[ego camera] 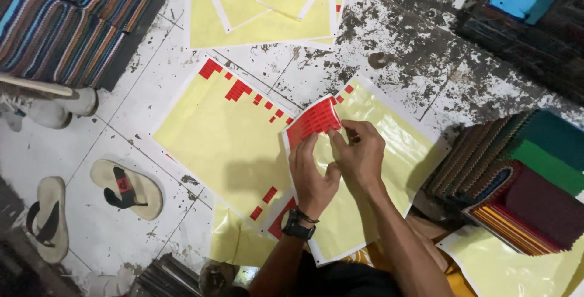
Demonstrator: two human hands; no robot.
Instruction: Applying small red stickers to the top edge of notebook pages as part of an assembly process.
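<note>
We see both hands over the floor (pixel 140 84). Left hand (pixel 311 172) and right hand (pixel 360 154) pinch a curled-up corner of the yellow sticker sheet (pixel 395 145), fingers closed on its red sticker block (pixel 313 120). That sheet lies on the tiled floor, overlapping a second yellow sheet (pixel 219 139) with scattered red stickers. A black wristwatch (pixel 297 227) sits on the left wrist. Sandals (pixel 125 187) lie to the left, stacked fabric (pixel 535 175) to the right.
</note>
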